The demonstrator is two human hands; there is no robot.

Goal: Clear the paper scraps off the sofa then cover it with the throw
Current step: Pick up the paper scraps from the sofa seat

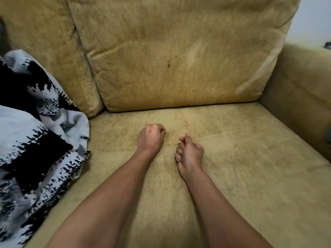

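Note:
The tan sofa seat (241,158) fills the view, and no paper scraps show on it. A crumpled black-and-white patterned throw (35,140) is bunched on the seat at the left. My left hand (151,136) hovers over the middle of the seat with its fingers curled into a fist. My right hand (189,153) is just to its right and slightly nearer me, also curled tight, with a ring on one finger. Nothing shows inside either fist. The two hands are apart, and both are well clear of the throw.
A large back cushion (179,51) stands upright behind the seat, with a second one (44,42) to its left. The sofa's padded armrest (304,90) closes off the right side. A small dark spot (168,64) marks the back cushion.

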